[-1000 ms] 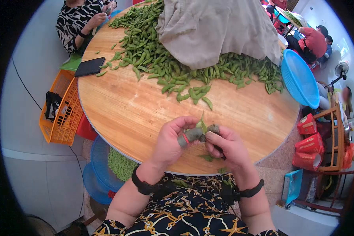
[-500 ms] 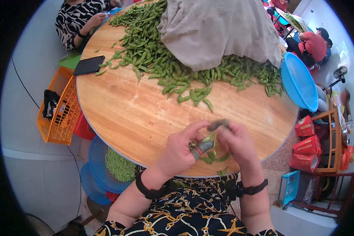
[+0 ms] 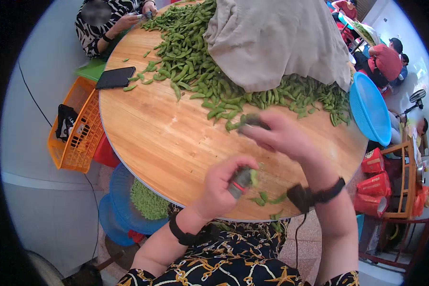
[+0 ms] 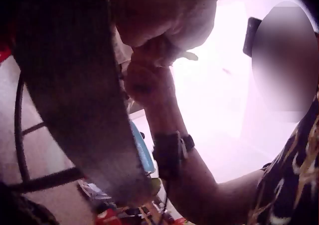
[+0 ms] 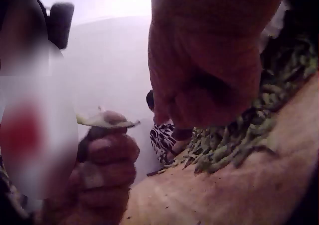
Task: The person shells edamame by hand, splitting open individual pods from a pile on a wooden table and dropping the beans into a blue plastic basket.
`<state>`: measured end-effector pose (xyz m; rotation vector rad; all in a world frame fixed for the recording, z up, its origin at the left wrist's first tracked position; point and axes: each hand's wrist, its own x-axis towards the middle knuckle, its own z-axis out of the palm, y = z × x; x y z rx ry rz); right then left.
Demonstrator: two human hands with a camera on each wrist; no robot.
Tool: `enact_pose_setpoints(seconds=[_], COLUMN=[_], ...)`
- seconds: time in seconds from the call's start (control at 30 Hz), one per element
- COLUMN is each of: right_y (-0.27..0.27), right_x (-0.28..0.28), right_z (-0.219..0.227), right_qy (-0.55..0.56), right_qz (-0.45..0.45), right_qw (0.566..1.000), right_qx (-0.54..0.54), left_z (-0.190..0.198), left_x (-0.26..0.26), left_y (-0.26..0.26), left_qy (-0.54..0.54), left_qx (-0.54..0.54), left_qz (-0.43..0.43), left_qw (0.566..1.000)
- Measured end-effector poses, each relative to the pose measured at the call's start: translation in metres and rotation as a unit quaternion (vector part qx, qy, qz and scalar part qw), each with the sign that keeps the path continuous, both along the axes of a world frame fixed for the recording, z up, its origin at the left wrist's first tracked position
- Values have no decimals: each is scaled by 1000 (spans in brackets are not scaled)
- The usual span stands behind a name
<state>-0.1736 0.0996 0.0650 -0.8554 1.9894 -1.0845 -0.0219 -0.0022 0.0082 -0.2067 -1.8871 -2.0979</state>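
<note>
In the head view the left hand (image 3: pixel 221 187), with dark covers on its fingers, holds a green pod (image 3: pixel 253 177) above the table's near part. The right wrist view shows that pod (image 5: pixel 107 121) lying across the top of the left hand's curled fingers (image 5: pixel 112 170). Farther forward, the right hand (image 3: pixel 281 136) reaches over the front edge of the pod heap (image 3: pixel 190 62), its dark-covered fingers extended and blurred beside loose pods (image 3: pixel 232 125). Whether its fingertips touch a pod cannot be made out.
A grey cloth (image 3: pixel 276 43) covers part of the heap. A blue basket (image 3: pixel 369 109) leans at the table's right edge, and a phone (image 3: pixel 115 77) lies at the left. Green scraps (image 3: pixel 262 198) lie near the front edge. Shelled beans (image 3: pixel 148 200) fill a basin below.
The right hand has parted from the left and moved forward to the heap's front edge. The left hand keeps a green pod near the body. The head view has shifted slightly.
</note>
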Motion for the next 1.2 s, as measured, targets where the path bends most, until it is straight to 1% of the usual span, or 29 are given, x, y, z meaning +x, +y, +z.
enact_pose_setpoints(seconds=[0.03, 0.07, 0.1, 0.13, 0.17, 0.23, 0.3, 0.37, 0.43, 0.47, 0.5, 0.53, 0.57, 0.63, 0.67, 0.7, 0.73, 0.77, 0.83, 0.87, 0.9, 0.97, 1.0, 1.03, 1.07, 1.1, 1.13, 1.17, 1.2], right_y=[-23, -45, -67, -85, -96, -108, -99, -68, -34, -18, -3, 10, 21, 39, 45, 52, 56, 60, 67, 71, 75, 84, 91, 95, 97, 99, 93, 88, 80], right_x=[-11, -17, -19, -18, -19, -18, -16, -12, -8, -6, -5, 1, 9, 31, 45, 59, 69, 77, 90, 93, 96, 98, 94, 91, 88, 86, 85, 83, 77], right_z=[-8, -19, -19, -19, -25, -33, -41, -44, -32, -27, -23, -22, -17, -4, -3, -4, -7, -14, -32, -39, -40, -32, -29, -22, -15, -12, -24, -24, -21], right_qy=[141, 277, 317, 355, 355, 484, 476, 440, 402, 415, 371, 320, 329, 156, 157, 117, 74, 63, -36, -19, -28, -148, -122, -123, -83, -42, 92, 89, 183], right_qz=[13, 25, 32, 37, 34, 96, 86, 70, 36, 29, -6, -41, -48, -74, -77, -79, -80, -80, -204, -206, -207, -260, -204, -205, -95, 17, -46, -47, -123], right_qw=[988, 953, 944, 933, 933, 867, 872, 892, 910, 904, 925, 945, 941, 985, 984, 989, 993, 993, 965, 967, 967, 944, 961, 961, 988, 999, 992, 993, 975], right_qx=[-63, -124, -89, -52, -54, 71, 78, 77, 101, 103, 80, 55, 55, -9, -12, -34, -56, -54, -160, -150, -147, -139, -143, -141, -84, -26, -69, -68, -8], left_z=[-1, 1, -1, -5, -7, -6, -7, -10, -13, -13, -11, -10, -8, -6, -5, -5, -6, -7, -2, 0, -1, -2, -3, -5, -6, -4, -1, 0, -3], left_x=[0, -1, -3, -5, -6, -7, -6, -7, -8, -8, -8, -7, -7, -7, -6, -5, -5, -3, -3, -3, -1, -4, -6, -8, -9, -11, -12, -11, -11], left_y=[-1, 0, -2, -3, -5, -6, -7, -6, -5, -4, -4, -3, -3, -1, 0, 0, 0, 1, 2, 1, 2, 3, 1, -3, -5, -4, -2, 0, -1], left_qy=[-84, -111, -111, -138, -164, -165, -166, -145, -150, -168, -156, -178, -199, -186, -182, -186, -193, -203, -226, -237, -246, -244, -246, -222, -197, -199, -205, -214, -216], left_qx=[169, 199, 194, 242, 289, 266, 245, 216, 241, 264, 260, 270, 279, 274, 270, 268, 259, 252, 234, 211, 214, 236, 237, 260, 283, 283, 287, 290, 290], left_qz=[-26, -20, -20, -34, -49, -50, -53, -59, -77, -91, -102, -110, -116, -120, -118, -119, -148, -176, -189, -207, -205, -127, -128, -97, -64, -65, -56, -47, -48], left_qw=[982, 973, 974, 960, 942, 948, 954, 964, 956, 945, 947, 940, 932, 936, 938, 938, 935, 930, 926, 925, 923, 932, 931, 935, 936, 936, 934, 932, 931])
